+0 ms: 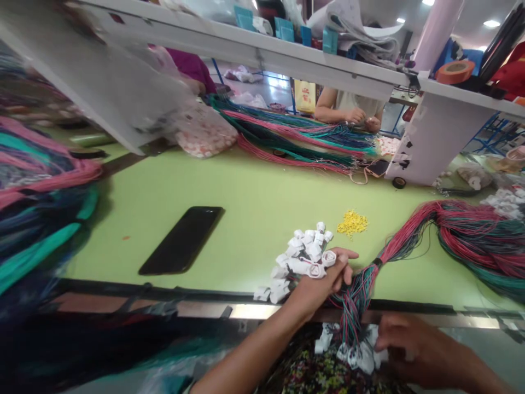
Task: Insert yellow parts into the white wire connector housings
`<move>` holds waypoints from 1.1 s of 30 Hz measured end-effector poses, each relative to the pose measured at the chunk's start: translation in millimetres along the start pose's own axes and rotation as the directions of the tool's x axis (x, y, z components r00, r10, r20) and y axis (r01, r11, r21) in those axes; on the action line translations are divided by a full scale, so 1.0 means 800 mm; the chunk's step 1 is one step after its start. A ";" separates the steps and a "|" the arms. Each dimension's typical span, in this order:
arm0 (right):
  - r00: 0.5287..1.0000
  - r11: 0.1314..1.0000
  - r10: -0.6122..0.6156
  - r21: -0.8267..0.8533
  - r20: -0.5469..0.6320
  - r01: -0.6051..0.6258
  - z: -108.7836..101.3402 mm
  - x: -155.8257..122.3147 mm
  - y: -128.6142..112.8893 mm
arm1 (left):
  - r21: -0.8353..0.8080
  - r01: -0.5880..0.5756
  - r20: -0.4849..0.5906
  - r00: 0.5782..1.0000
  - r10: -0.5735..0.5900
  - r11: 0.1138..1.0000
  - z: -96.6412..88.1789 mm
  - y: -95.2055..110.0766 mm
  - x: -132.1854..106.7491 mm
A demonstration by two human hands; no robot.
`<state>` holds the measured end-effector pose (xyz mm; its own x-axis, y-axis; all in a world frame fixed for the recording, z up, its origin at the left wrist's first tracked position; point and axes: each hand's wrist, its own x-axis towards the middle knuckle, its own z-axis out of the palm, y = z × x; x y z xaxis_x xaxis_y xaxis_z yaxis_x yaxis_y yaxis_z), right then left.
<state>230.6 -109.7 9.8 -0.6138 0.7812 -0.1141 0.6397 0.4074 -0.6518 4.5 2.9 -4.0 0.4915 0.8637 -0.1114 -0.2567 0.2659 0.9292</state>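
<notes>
My left hand (315,282) rests on a cluster of white plastic connectors (303,257), its fingers curled around several of them at the table's near edge. A thick wire bundle (471,235) of red, green and dark strands narrows at a black tie and runs down past that hand. Its ends carry more white connectors (355,353), hanging over my lap. My right hand (418,345) is beside these, with its fingertips at the connectors. Whether those fingers grip one is hard to see.
A black phone (181,241) and small yellow pieces (353,222) lie on the green table (254,191). Large wire bundles (41,180) lie at the left. Across the table, a co-worker's hands (356,116) work beside another bundle (295,137), under a white shelf (246,49).
</notes>
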 end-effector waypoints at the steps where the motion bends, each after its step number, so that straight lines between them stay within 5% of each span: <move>1: 1.000 0.999 -0.022 -0.025 0.016 0.022 0.002 0.002 -0.002 | 0.029 -0.006 0.023 1.000 0.005 1.000 0.003 -0.002 -0.001; 3: 0.999 0.999 -0.047 -0.012 -0.006 0.047 -0.001 0.009 -0.005 | 0.092 -0.023 0.057 0.998 0.018 0.996 0.006 -0.005 -0.002; 5: 0.983 0.996 -0.035 0.071 -0.179 0.048 -0.013 0.023 -0.009 | 0.162 -0.044 0.075 0.997 0.033 0.986 0.008 -0.008 -0.004; 8: 0.842 0.976 -0.004 0.180 -0.539 0.120 -0.032 0.058 -0.022 | 0.267 -0.120 0.060 0.992 0.108 0.956 0.012 -0.007 -0.004; 10: 0.774 0.965 -0.018 0.193 -0.633 0.180 -0.038 0.084 -0.032 | 0.306 -0.198 0.049 0.980 0.192 0.931 0.017 -0.001 -0.004; 15: 0.774 0.942 -0.112 0.181 -0.624 0.283 -0.038 0.114 -0.033 | 0.333 -0.309 0.033 0.948 0.317 0.891 0.025 0.016 -0.015; 19: 0.802 0.948 -0.147 0.150 -0.579 0.282 -0.039 0.092 -0.011 | 0.147 -0.190 0.117 0.978 0.174 0.971 0.018 0.013 -0.027; 22: 0.834 0.934 -0.188 0.167 -0.519 0.315 -0.042 0.075 -0.001 | -0.053 0.010 0.133 0.991 -0.003 0.999 0.011 0.005 -0.028; 25: 0.867 0.915 -0.172 0.249 -0.468 0.316 -0.045 0.074 0.010 | -0.077 0.144 0.124 0.983 -0.134 0.987 0.007 0.000 -0.024; 29: 0.875 0.922 0.080 0.368 -0.478 0.117 -0.050 0.106 0.046 | -0.096 0.137 0.052 0.990 -0.132 0.986 0.008 -0.003 -0.024; 31: 0.851 0.955 0.218 0.283 -0.479 -0.086 -0.050 0.128 0.069 | -0.118 0.128 0.008 0.992 -0.128 0.985 0.010 -0.006 -0.027; 33: 0.846 0.960 0.245 0.240 -0.474 -0.144 -0.048 0.148 0.086 | -0.136 0.113 -0.044 0.992 -0.120 0.984 0.012 -0.008 -0.030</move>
<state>219.9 29.0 -19.6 -0.1431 0.9847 0.0991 0.5915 0.1653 -0.7891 2.5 -24.0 -4.1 0.4818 0.8434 -0.2376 -0.3098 0.4176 0.8542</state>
